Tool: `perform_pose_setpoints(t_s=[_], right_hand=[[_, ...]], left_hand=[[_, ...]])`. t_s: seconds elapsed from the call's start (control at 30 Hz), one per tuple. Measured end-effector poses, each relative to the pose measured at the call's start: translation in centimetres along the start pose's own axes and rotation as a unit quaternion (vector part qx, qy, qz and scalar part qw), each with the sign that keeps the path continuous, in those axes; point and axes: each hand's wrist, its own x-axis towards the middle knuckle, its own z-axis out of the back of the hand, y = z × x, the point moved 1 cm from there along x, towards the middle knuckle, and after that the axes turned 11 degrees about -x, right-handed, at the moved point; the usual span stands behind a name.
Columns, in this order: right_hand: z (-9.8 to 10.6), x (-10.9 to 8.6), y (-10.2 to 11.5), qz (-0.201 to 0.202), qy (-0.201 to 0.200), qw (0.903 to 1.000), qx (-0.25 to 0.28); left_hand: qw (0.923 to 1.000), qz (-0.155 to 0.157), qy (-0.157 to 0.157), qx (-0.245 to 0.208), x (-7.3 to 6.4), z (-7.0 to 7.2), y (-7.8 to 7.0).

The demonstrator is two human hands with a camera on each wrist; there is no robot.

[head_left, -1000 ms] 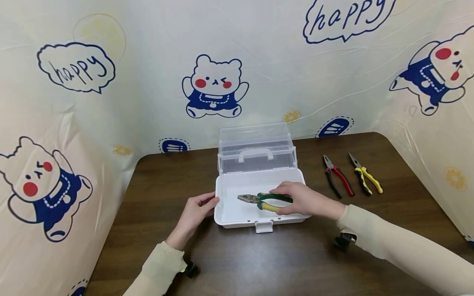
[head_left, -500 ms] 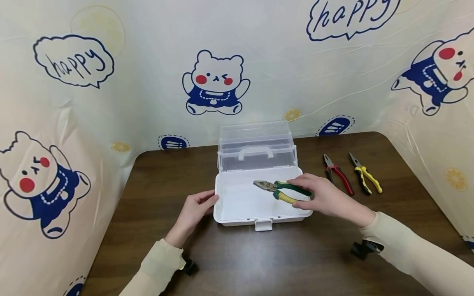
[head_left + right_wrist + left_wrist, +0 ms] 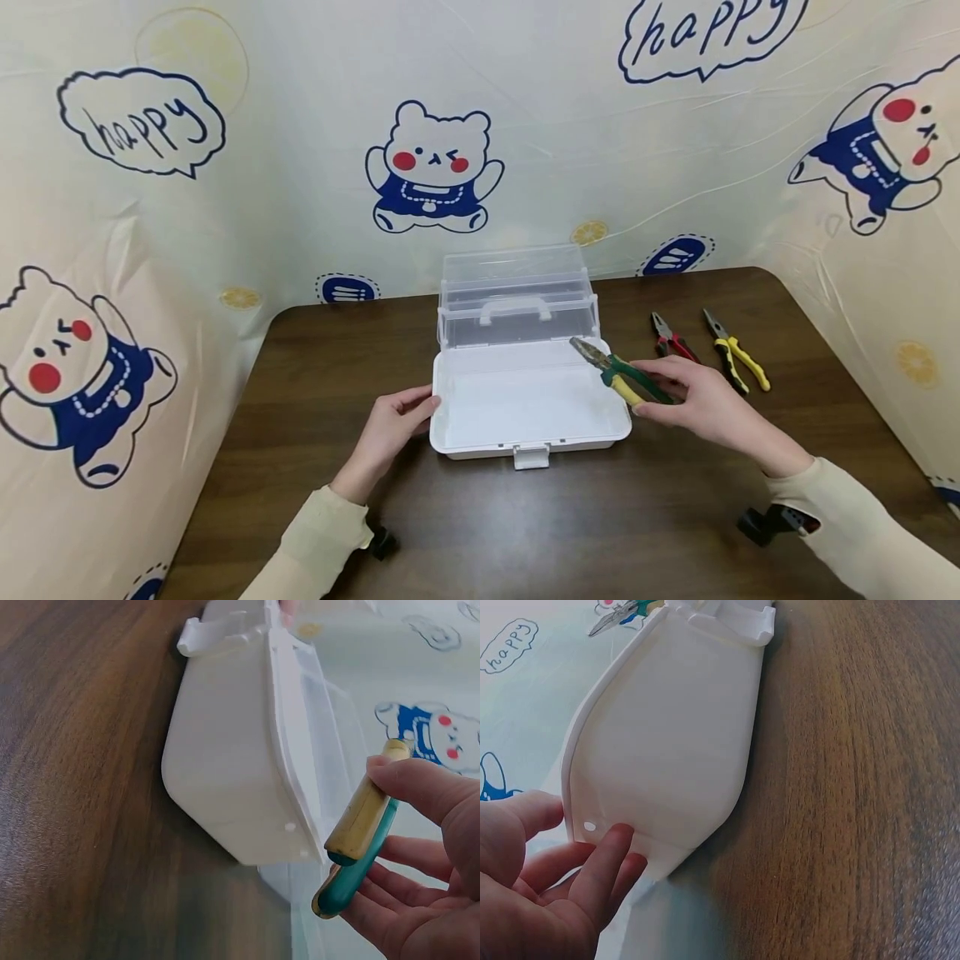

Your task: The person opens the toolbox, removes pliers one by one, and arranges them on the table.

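Note:
In the head view my right hand (image 3: 701, 404) holds combination pliers (image 3: 611, 371) with green and yellow handles. Their metal jaws point up and left over the right side of a white toolbox (image 3: 525, 408). The right wrist view shows the thumb and fingers pinching the pliers' handles (image 3: 364, 821). My left hand (image 3: 390, 433) grips the toolbox's left end. Up close in the left wrist view, that thumb is at the rim and the fingers (image 3: 611, 862) touch the outer wall. The toolbox's clear lid (image 3: 517, 292) is raised at the back, and no tools show inside.
Red-and-black pliers (image 3: 662, 329), partly hidden by my right hand, lie right of the toolbox. Beside them are yellow-and-black long-nose pliers (image 3: 731, 350). A latch (image 3: 531, 456) juts from the toolbox's front. A printed cloth (image 3: 315, 208) hangs behind the brown table (image 3: 337, 350).
My right hand has lifted the green-and-yellow pliers from the toolbox's interior and moved them right, tilting the jaws upward. My left hand stays at the toolbox's left end.

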Motion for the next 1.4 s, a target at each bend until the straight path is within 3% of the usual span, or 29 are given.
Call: perform_pose_setpoints(t_s=[0.23,0.63,1.1,1.4], right_hand=[[0.2,-0.1,-1.8,-0.058,-0.013,0.9981,0.016],[-1.4,2.2,-3.8,-0.145,-0.009,0.9877,0.057],[-3.5,6.1,-4.1,-0.181,-0.025,0.9801,-0.077],[-4.8,7.7,-4.0,-0.176,-0.029,0.9724,-0.151]], left_hand=[[1.0000,-0.004,-0.001,-0.007,-0.1,-0.1,-0.2],[0.9998,-0.003,-0.018,-0.004,0.0,-0.3,-0.2],[0.9997,-0.001,-0.023,0.012,0.0,-0.3,-0.1],[0.9995,-0.011,-0.024,0.017,0.0,-0.5,-0.1]])
